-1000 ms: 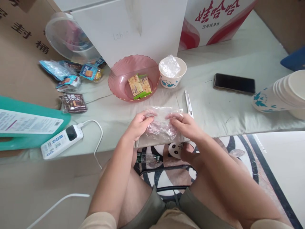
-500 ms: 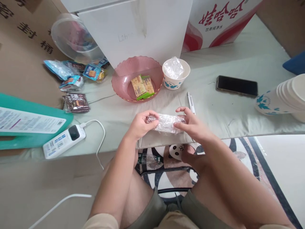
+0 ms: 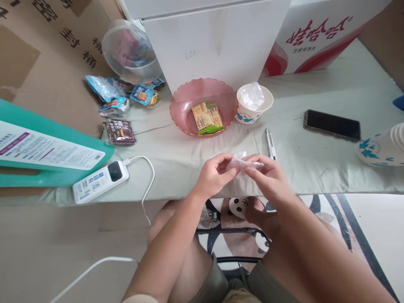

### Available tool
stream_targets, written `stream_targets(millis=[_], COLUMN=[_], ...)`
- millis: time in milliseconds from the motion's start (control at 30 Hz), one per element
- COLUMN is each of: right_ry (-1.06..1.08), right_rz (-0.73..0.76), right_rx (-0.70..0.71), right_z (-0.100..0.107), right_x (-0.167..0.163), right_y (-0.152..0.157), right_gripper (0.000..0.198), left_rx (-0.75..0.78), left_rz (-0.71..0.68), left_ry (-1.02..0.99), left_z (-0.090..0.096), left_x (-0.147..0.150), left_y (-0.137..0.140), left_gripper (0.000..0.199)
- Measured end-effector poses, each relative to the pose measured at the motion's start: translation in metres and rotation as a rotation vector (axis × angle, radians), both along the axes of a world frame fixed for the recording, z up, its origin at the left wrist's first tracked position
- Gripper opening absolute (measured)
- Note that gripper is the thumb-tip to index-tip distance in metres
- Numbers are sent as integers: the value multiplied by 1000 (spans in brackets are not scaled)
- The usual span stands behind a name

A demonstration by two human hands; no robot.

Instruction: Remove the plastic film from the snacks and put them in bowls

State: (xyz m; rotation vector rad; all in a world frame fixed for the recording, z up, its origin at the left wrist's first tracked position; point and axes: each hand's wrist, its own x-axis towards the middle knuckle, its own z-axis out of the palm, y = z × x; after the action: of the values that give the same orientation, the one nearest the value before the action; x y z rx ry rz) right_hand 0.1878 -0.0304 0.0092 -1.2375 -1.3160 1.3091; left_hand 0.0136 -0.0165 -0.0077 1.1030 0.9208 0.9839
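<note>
Stretching across the whole view is the table (image 3: 315, 168), white box (image 3: 217, 42) at twelve o'clock of the hands, teal package (image 3: 47, 155) out at nine. Pink bowl (image 3: 203, 90) sits at eleven o'clock with biscuit packets (image 3: 206, 118) inside, paper cup (image 3: 254, 103) just beside it at one. Phone (image 3: 332, 124) at two, pen (image 3: 270, 144) close by. Left hand (image 3: 214, 174) and right hand (image 3: 268, 179) meet at the table's near edge, fingers of both pinched on a crumpled clear plastic wrap (image 3: 243, 161) between them.
</note>
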Motion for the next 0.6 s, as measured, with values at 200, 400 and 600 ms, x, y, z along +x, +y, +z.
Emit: stream_targets(millis=[200,400,600], right_ry=[-157,-622,-933], right_rz=[3,-592,-184], right_rx=[20,381,467], right_z=[-1,41,55], right_x=[7,28,39], right_y=[5,78,208], right_gripper=[29,22,18], left_rx=[-23,-84,-64], left_rz=[-21,127,80], left_ry=[-130,-129,-114], left_z=[1,-1,1], left_x=[-4,5,12], left_y=[9,19,27], left_gripper=[24,19,18])
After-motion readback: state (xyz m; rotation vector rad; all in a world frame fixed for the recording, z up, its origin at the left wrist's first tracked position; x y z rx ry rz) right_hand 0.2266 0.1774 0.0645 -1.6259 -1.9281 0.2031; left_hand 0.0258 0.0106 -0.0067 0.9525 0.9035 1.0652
